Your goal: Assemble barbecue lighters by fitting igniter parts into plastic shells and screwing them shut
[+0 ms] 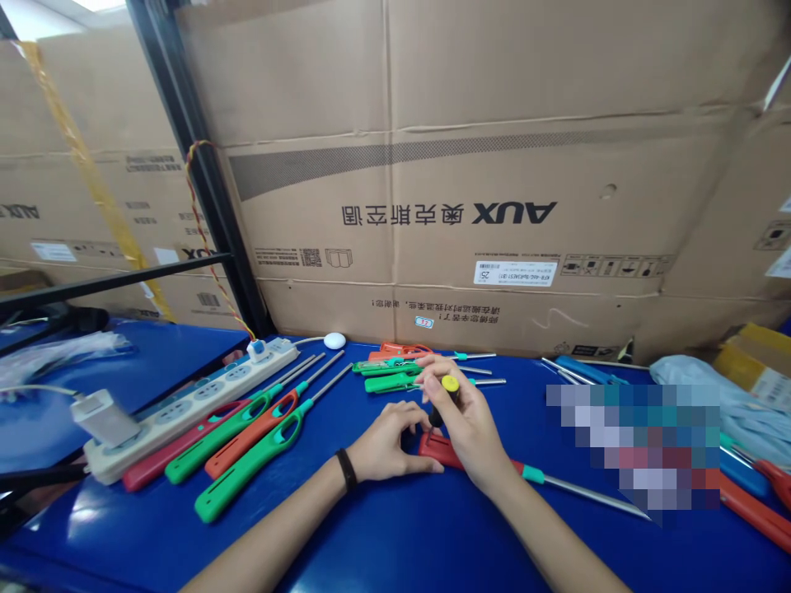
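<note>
A red long-necked lighter (442, 450) lies on the blue table, its metal tube pointing right. My left hand (386, 445), with a black band at the wrist, grips the handle's end between thumb and fingers. My right hand (470, 424) is closed around a screwdriver (450, 385) with a black and yellow handle. The screwdriver stands nearly upright, its tip down at the red handle by my left fingers. Part of the red lighter is hidden under my right hand. Behind my hands lie several lighters, among them a green one (389, 384).
At left, several red, green and orange lighters (247, 473) lie beside a white power strip (176, 412) with a charger (105, 418) plugged in. A cardboard wall (432, 165) closes off the back. More lighters and a plastic bag (692, 375) are at right, partly pixelated.
</note>
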The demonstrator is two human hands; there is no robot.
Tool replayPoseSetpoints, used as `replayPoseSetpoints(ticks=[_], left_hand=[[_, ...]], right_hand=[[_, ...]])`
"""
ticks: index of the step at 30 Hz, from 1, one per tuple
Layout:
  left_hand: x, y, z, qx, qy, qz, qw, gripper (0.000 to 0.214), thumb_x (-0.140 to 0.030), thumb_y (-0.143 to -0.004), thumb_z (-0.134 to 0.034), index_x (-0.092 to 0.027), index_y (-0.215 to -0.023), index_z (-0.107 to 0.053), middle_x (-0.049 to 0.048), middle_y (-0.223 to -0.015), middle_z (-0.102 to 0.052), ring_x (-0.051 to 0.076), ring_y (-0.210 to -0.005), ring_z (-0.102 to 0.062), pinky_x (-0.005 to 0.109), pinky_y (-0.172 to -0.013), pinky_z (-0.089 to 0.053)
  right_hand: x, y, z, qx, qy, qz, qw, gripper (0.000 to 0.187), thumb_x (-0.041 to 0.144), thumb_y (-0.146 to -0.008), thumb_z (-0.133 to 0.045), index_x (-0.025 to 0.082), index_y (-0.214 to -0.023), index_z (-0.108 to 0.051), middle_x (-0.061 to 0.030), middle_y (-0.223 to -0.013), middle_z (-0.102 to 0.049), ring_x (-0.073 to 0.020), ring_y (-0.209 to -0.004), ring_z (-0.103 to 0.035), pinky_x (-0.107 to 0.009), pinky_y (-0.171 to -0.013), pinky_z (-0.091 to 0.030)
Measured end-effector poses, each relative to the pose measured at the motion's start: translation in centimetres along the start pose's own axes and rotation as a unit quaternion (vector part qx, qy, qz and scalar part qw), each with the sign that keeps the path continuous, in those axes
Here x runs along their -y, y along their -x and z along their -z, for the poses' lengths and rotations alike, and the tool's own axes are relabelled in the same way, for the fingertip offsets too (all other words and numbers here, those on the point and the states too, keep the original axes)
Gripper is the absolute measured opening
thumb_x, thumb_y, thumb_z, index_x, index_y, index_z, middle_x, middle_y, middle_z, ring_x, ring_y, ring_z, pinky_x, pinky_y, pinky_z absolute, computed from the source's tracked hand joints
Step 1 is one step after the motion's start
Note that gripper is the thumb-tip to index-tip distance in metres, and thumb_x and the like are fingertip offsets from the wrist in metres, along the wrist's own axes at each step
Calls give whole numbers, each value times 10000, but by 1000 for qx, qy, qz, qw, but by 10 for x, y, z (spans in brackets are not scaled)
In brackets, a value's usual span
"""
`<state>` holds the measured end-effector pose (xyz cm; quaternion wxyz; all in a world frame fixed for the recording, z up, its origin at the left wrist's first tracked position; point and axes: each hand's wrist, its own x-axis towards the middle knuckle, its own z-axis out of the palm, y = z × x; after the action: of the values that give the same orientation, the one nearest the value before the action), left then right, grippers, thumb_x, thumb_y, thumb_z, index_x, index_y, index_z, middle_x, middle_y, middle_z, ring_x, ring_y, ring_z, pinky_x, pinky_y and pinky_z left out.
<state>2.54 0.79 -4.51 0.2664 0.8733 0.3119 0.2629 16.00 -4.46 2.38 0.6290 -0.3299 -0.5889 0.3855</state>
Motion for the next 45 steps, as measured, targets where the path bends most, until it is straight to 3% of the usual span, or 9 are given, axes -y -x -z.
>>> replayPoseSetpoints(ticks=[5,10,18,22,27,30,33,38,45], left_hand=[[-2,0,1,3,-9,-8,1000,414,-447,-644,-775,-180,-916,-612,32,-933,-631,210,-855,-554,338,-861,-418],[-3,0,2,-4,-28,-7,1000,413,-474,-618,-789,-176,-850,-622,21,-848,-602,194,-787,-535,313,-784,-427],[-1,0,1,6,-1,-5,1000,390,-432,-647,-781,-172,-905,-647,46,-925,-638,225,-871,-562,339,-836,-422],[-2,1,2,5,4,-11,1000,451,-446,-657,-767,-162,-980,-631,63,-989,-642,242,-924,-562,359,-894,-414],[-1,0,2,13,25,-34,999,390,-424,-696,-738,-158,-955,-619,59,-979,-638,230,-916,-565,326,-852,-445],[0,0,2,3,8,-13,1000,399,-435,-666,-759,-148,-903,-616,54,-901,-636,223,-852,-566,340,-839,-442],[0,0,1,-6,-4,9,1000,404,-446,-635,-778,-146,-847,-611,51,-877,-632,220,-818,-564,344,-814,-449],[-3,0,2,20,64,-23,997,419,-375,-723,-729,-142,-1045,-597,90,-1064,-625,251,-984,-571,328,-860,-458],[-7,-1,4,-1,85,-36,996,533,-364,-698,-756,-162,-1153,-565,88,-1262,-555,291,-1202,-467,385,-1024,-367]], right_hand=[[-3,1,1,40,-50,-27,998,266,496,-842,-565,233,-804,-562,57,-582,-443,-105,-479,-387,-240,-482,-354],[-5,3,1,42,-124,-62,989,410,548,-929,-333,237,-915,-599,-1,-792,-503,-145,-703,-490,-273,-662,-425],[-4,-2,-1,38,-107,-9,994,185,410,-885,-541,239,-899,-472,-20,-961,-620,-149,-767,-619,-310,-707,-499],[0,-3,-5,42,-148,8,988,265,294,-817,-654,249,-809,-393,21,-822,-656,-155,-823,-643,-341,-812,-494],[-3,-1,-9,20,-142,-9,990,307,300,-754,-716,258,-854,-429,59,-772,-551,-117,-730,-574,-259,-710,-485],[-5,1,-5,30,-105,-23,994,223,436,-876,-540,264,-1011,-498,32,-796,-496,-127,-730,-529,-270,-719,-473],[-2,1,-2,45,-61,-32,997,368,491,-950,-319,245,-979,-591,-17,-862,-519,-172,-876,-542,-332,-839,-455],[1,2,-4,58,12,56,997,172,397,-872,-549,234,-856,-601,-55,-1073,-524,-209,-1102,-506,-353,-905,-452],[-2,-4,-5,-5,-57,73,996,279,232,-749,-703,223,-713,-426,-45,-1119,-602,-157,-822,-651,-340,-746,-546]])
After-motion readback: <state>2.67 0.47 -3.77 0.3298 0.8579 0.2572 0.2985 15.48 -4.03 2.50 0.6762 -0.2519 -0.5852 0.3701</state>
